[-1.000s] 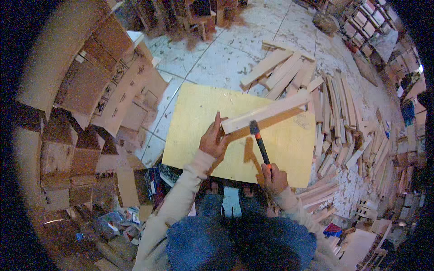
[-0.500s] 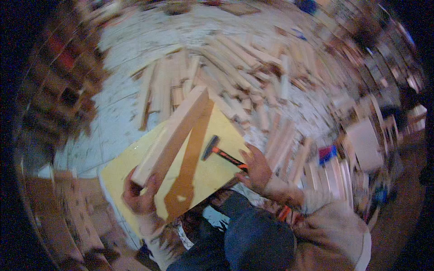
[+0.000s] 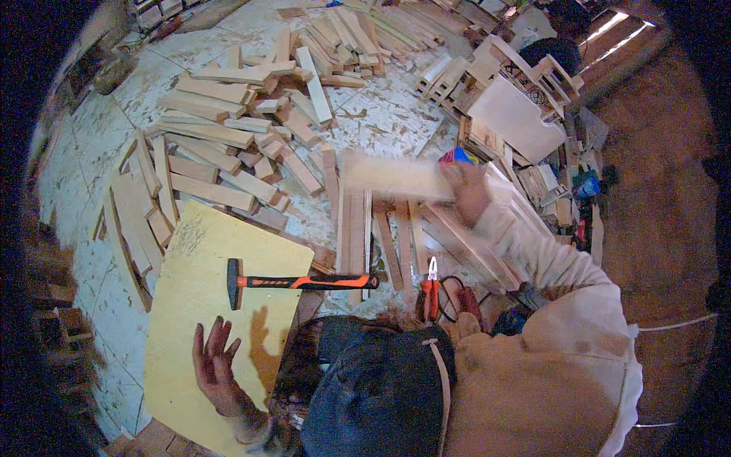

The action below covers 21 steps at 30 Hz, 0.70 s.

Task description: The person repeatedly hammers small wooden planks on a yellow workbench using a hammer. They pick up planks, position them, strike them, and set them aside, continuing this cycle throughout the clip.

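Note:
My right hand, stretched out to the right and smeared by motion, grips the end of a pale wooden block held above several strips of wood. Over the yellow board my left hand is raised with its fingers apart and nothing in it; its shadow falls on the board. A hammer with a dark head and an orange and black handle lies across the board, beyond my left hand. Its handle reaches past the board's right edge. Pliers with red handles lie near my lap.
Loose wooden pieces cover the floor beyond the board, some stacked. More wooden strips lie under the held block. Wooden frames and a person in dark clothing are at the far right. A dark cable curls beside the pliers.
My left hand has let go of the long wooden piece. My right hand has left the hammer, now lying on the board, and holds a wooden block. The view has swung right.

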Motion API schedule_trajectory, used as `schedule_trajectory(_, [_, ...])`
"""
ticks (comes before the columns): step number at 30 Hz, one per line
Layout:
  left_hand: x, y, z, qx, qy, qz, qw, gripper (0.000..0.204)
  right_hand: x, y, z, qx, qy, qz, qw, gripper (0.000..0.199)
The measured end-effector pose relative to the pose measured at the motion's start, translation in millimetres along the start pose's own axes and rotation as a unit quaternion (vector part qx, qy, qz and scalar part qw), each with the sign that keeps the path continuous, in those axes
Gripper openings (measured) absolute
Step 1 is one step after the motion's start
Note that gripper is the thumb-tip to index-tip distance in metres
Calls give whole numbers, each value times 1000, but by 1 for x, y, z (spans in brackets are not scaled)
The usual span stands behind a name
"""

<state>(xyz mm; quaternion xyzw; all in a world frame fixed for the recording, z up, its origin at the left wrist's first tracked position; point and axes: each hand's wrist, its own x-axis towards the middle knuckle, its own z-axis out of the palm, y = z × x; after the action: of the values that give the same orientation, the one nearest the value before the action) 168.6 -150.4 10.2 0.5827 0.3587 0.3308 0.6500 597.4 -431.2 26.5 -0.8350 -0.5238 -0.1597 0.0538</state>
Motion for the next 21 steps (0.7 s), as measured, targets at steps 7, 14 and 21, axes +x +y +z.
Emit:
schedule_trajectory(7, [-12,-9,-28,10,68,-28,997,53,-133,180,-36,2,-92,180,979,68])
schedule_trajectory(14, [-17,-12,-31,2,97,-50,994,51,-111,147,-21,-133,-108,193,966,63])
schedule_trajectory(21, [-22,-9,-33,-26,160,-56,985,43,64,-6,98,46,-304,190,932,37])
